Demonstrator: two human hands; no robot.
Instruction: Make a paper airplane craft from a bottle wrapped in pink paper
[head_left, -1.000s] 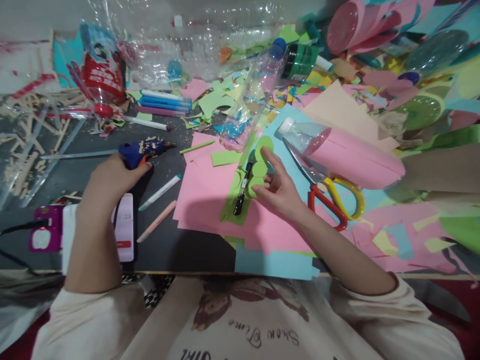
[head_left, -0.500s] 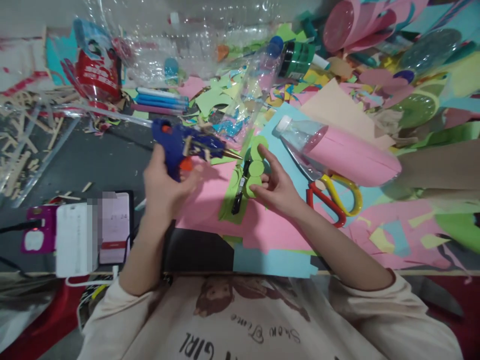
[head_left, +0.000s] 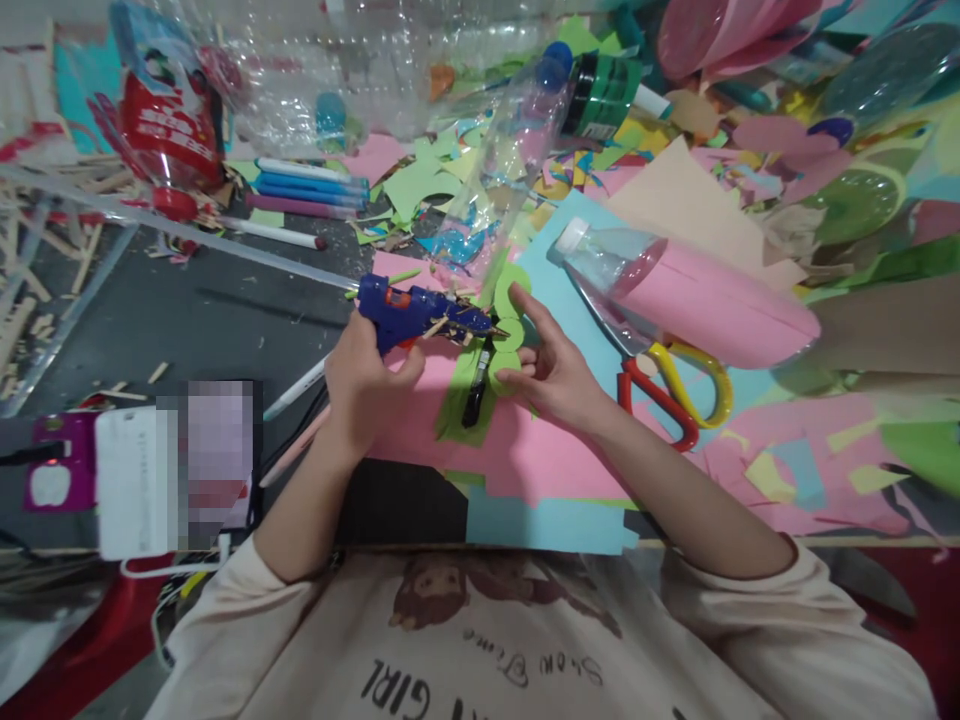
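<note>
My left hand (head_left: pixel 365 385) is wrapped round the handle of a blue hot glue gun (head_left: pixel 420 312), with a clear glue stick (head_left: pixel 247 243) trailing from its back. The gun's metal nozzle reaches the green paper circles (head_left: pixel 510 333); whether it touches them I cannot tell. Between thumb and fingers, my right hand (head_left: pixel 553 365) holds these joined circles by their right side. Beneath them lie a black pen (head_left: pixel 477 388) and a green paper strip (head_left: pixel 454 405) on pink paper (head_left: pixel 555 460).
Right of my right hand lie scissors (head_left: pixel 675 395) with red and yellow handles and a bottle wrapped in pink paper (head_left: pixel 724 300). Markers (head_left: pixel 311 185), paper scraps (head_left: pixel 424 185) and clear plastic bottles fill the back. A phone (head_left: pixel 221 440) and power bank (head_left: pixel 135 485) sit at left.
My left hand has brought the glue gun right and slightly nearer to me, its nozzle now at the green circles. My right hand has stayed almost still, holding them.
</note>
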